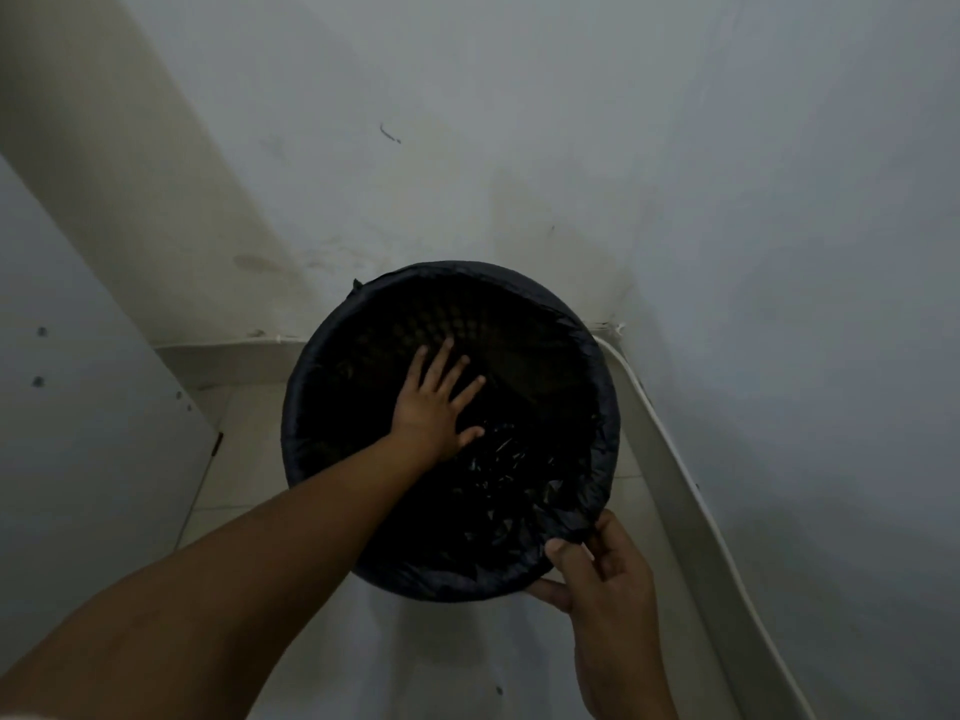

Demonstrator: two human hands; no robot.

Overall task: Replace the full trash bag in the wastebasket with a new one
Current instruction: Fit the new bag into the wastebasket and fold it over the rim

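Lining step, likely near done: left hand (435, 402), fingers spread wide, pressing thin black plastic bag (498, 459) down inside round dark mesh wastebasket (332, 449). Right hand (597, 569) pinching bag's folded edge at near rim (dim view). Next: smooth edge round rim beside right hand.

Pale tiled floor (244, 439), round bag-lined wastebasket (332, 324) standing on it in the corner

Wastebasket (415, 584): round, dark, upright on the floor in a wall corner. Trash bag (519, 491): black plastic, lining the inside, crumpled toward the bottom, edge folded over the rim.
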